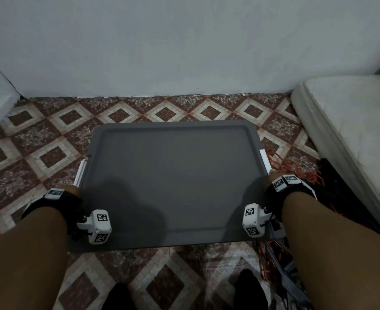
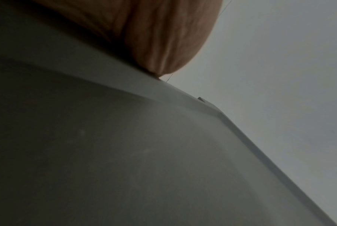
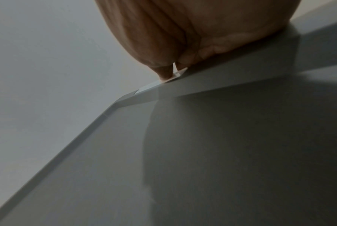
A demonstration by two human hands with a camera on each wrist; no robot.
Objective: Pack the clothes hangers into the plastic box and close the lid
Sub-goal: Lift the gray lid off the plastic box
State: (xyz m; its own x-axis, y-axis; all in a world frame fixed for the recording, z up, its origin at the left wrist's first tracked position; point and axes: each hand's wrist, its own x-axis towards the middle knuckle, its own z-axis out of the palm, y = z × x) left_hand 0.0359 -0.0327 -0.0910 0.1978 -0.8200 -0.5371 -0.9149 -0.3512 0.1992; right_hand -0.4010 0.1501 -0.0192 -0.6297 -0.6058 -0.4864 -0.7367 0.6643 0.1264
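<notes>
Plain unlabelled grey lid (image 1: pixel 173 180); left hand (image 1: pixel 71 190), right hand (image 1: pixel 274 175) on edges

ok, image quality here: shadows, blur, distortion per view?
Head view: dim and soft, wall edges bowed by the wide lens, a shadow on the grey lid. Left wrist view: dark, blurred, left hand up close. Right wrist view: brighter, right hand casting a hard shadow across the lid.

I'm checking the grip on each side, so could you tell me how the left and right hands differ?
The left hand sits nearer the person than the right hand. Red hangers lie beside the right hand, none by the left. Both hold the grey lid at its side edges.
</notes>
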